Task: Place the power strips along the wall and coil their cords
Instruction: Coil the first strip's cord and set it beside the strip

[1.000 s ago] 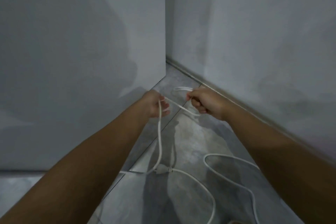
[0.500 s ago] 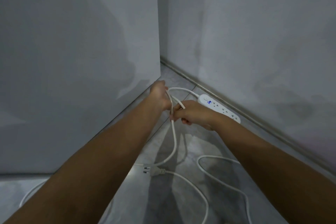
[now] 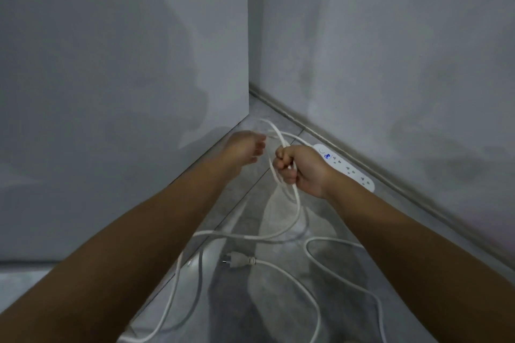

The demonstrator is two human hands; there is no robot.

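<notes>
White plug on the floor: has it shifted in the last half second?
No. The white two-pin plug lies at the same spot, just right of the grey floor's tile seam, with its pins pointing left as before.

Under you is a grey tiled floor (image 3: pixel 362 220), glossy enough to mirror what sits on it. A white power strip (image 3: pixel 348 168) lies flat on it, just beside the skirting (image 3: pixel 306 128) of the right-hand wall. Nearer to you, loose loops of white cord (image 3: pixel 278 266) sprawl across the tiles, with a plug (image 3: pixel 237 260) lying among them.
</notes>
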